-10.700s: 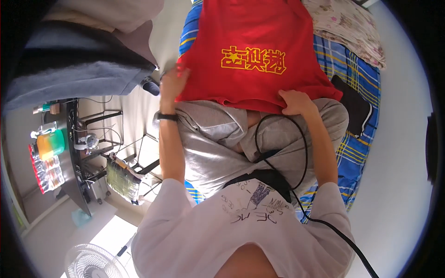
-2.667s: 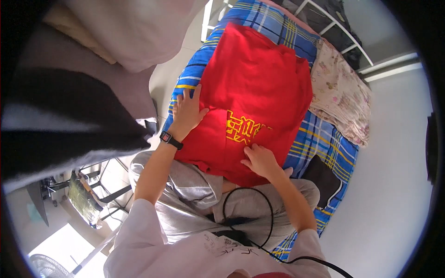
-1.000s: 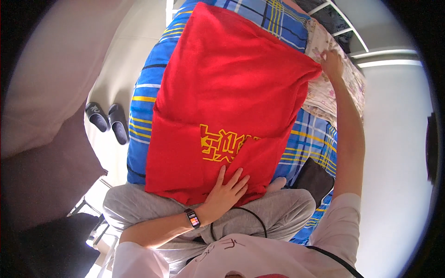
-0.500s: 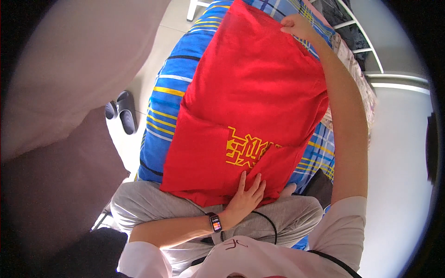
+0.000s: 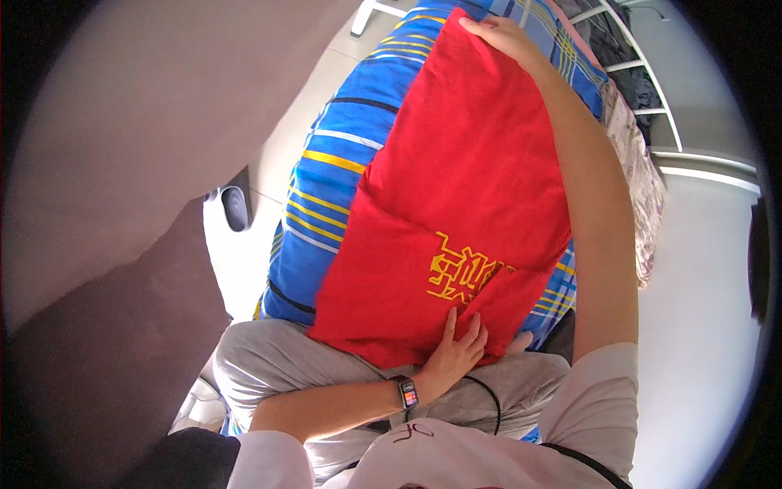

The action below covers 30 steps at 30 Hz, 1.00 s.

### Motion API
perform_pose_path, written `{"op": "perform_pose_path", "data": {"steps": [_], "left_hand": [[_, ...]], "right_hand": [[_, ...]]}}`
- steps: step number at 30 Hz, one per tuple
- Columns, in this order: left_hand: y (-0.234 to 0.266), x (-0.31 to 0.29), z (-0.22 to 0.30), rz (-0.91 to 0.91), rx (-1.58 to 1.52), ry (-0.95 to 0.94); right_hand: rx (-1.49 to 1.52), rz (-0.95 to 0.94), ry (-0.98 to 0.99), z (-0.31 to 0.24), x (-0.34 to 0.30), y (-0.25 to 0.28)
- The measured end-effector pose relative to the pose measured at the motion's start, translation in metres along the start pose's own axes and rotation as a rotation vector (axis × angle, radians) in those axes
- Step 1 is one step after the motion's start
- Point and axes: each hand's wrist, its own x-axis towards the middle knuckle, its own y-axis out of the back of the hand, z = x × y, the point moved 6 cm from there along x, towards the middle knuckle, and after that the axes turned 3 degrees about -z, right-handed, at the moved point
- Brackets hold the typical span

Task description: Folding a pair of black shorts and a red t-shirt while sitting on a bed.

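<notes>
Via head cam I see R hand [image 5: 503,39] now at red shirt [image 5: 472,163]'s far tip, vs. R edge 0.5 s ago; can't tell if fingers clamped. L hand [image 5: 453,357] flat on near end, fingers apart. Shirt on bed [image 5: 342,134], long axis pointing away from lap [image 5: 273,359], leaning slightly R.

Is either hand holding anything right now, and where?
The right hand appears to pinch the red garment at its far corner; the left hand rests on the near end, not gripping.
</notes>
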Motion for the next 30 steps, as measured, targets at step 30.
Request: {"op": "perform_pose_path", "data": {"steps": [30], "left_hand": [[0.011, 0.021, 0.018, 0.022, -0.041, -0.091]], "right_hand": [[0.256, 0.431, 0.672, -0.029, 0.032, 0.006]]}}
